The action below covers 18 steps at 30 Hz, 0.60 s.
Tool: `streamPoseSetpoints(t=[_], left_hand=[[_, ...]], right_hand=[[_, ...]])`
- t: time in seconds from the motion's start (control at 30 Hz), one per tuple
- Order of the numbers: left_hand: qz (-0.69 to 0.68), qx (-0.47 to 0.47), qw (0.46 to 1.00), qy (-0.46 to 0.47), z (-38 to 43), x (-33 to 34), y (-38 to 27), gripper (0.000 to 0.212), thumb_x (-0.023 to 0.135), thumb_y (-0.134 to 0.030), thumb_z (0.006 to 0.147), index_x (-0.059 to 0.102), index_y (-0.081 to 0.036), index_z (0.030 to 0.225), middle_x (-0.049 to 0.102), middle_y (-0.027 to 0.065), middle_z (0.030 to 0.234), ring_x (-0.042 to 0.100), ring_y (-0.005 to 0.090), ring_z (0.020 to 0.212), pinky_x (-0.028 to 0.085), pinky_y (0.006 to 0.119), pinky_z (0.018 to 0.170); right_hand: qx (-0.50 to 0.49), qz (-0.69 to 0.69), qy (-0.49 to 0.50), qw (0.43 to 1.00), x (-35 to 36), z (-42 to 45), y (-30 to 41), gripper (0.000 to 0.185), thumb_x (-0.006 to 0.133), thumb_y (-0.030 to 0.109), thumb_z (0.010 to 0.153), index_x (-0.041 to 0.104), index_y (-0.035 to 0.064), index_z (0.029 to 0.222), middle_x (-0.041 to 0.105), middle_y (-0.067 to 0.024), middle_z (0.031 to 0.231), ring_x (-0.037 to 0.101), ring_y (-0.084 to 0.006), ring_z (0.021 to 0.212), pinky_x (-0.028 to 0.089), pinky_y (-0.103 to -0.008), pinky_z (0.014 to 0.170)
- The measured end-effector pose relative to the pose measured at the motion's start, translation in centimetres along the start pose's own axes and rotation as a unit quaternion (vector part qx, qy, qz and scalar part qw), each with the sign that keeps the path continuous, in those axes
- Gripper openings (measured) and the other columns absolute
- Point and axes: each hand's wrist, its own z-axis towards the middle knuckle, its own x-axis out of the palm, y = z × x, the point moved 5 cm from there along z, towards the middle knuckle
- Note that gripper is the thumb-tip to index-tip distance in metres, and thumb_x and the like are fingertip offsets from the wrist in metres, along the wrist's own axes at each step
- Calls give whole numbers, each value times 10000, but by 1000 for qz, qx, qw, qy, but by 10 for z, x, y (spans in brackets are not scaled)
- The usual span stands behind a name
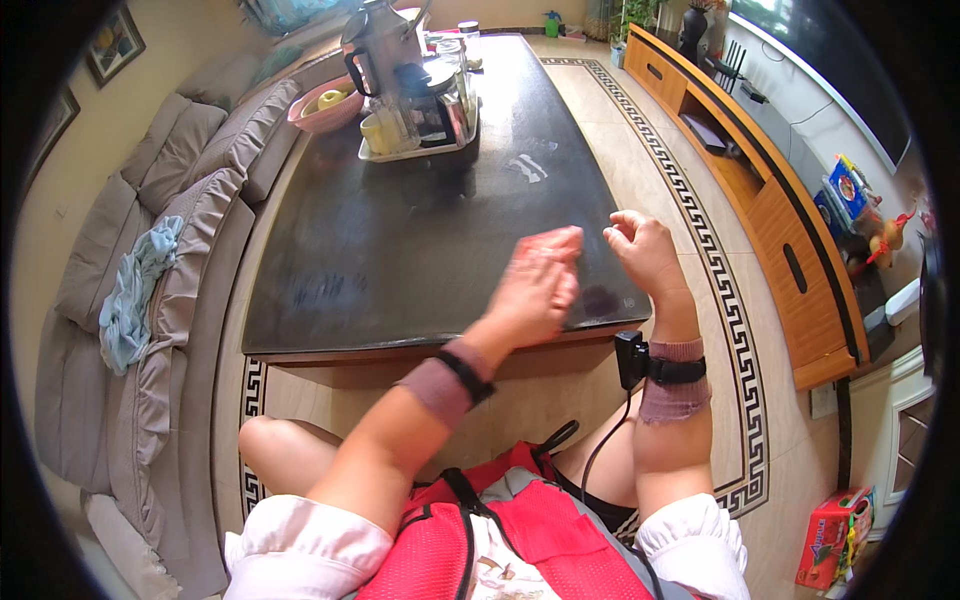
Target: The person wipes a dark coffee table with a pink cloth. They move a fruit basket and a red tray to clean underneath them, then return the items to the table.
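My left hand [536,289] is over the near right part of a black-topped table [390,247]. It is blurred, its fingers close together and reddish at the far side; whether it holds anything cannot be made out. Just past the table's right edge is my right hand [649,251], raised, with curled fingers and the thumb near the index finger. No object shows in it, though the palm is hidden. The two hands are apart. A strap [465,375] circles the left wrist cuff, and a small black device [631,358] with a cable is strapped at the right wrist.
On the table's far part stand a white tray [420,154] with a metal kettle [382,49] and a yellow cup [375,133], and a pink basket [330,116] with fruit. A grey sofa [172,187] lines the left; a wooden TV cabinet [787,262] lines the right.
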Motion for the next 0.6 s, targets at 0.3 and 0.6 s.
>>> streamPoseSetpoints(t=[0.3,0.6], left_hand=[[454,-134,865,-166,-232,-177,271,553,503,-266,917,513,-12,1408,607,127,1209,618,251,1081,491,374,927],[264,-283,919,-70,-98,-59,195,507,493,-246,915,550,8,1349,537,221,1387,502,332,1285,352,452,1096]], right_hand=[[-3,4,6,1000,-9,-7,21,363,689,236,899,701,-6,1169,742,-197,1025,726,-306,936,560,-367,880],[-6,31,-39,999,-37,-14,3,366,690,225,899,698,-9,1181,746,-196,1023,731,-290,943,564,-358,882]])
